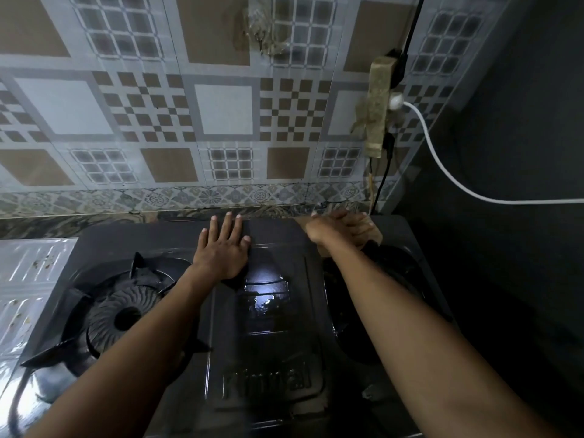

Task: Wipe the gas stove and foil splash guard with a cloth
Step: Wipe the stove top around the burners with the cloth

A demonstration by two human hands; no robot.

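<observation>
Gripped in curled right hand (341, 230): brown cloth (375, 238), stove (271, 327) rear right corner. Left hand (221, 249): flat, fingers straight, pressed on stove centre.

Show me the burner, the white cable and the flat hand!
burner (104, 314): head view, ribbed ring.
white cable (543, 202): head view, level stretch at right.
left hand (221, 249): head view, back of the hand.

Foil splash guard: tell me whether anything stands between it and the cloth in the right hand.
Nothing visible stands between them: the right hand grips the cloth at the back edge of the stove, below the foil splash guard. Higher up, a power strip and its cords hang against the guard.
</observation>
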